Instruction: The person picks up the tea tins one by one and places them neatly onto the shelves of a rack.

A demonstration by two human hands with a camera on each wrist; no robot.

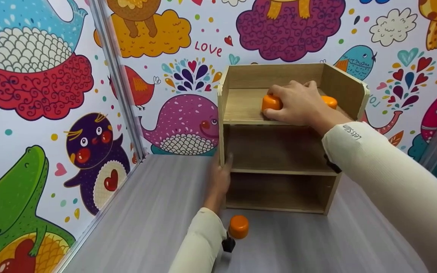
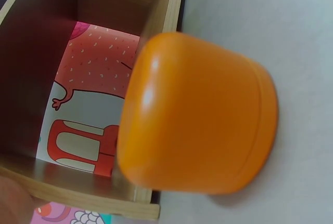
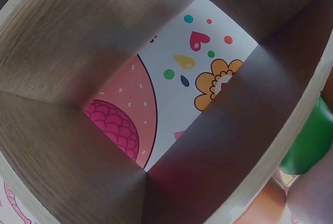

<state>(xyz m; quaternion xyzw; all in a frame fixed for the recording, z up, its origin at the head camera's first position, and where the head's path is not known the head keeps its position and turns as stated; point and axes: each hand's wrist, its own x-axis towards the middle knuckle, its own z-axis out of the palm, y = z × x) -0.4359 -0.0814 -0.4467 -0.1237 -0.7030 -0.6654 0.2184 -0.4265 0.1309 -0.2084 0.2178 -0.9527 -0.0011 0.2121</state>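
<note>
My right hand is over the top tier of a small wooden shelf, thumb and fingers gripping a rounded orange container. A second orange container shows just right of that hand. In the right wrist view, a green rounded object sits beside my fingers, which hide part of it. My left hand holds the shelf's left side panel, thumb at its front edge; its other fingers are mostly hidden. Another orange container stands on the table by my left wrist.
The shelf's middle tier and lower tier face me, with open backs showing the printed wall. A grey table lies beneath. Cartoon-printed walls stand behind and to the left, joined by a metal corner strip.
</note>
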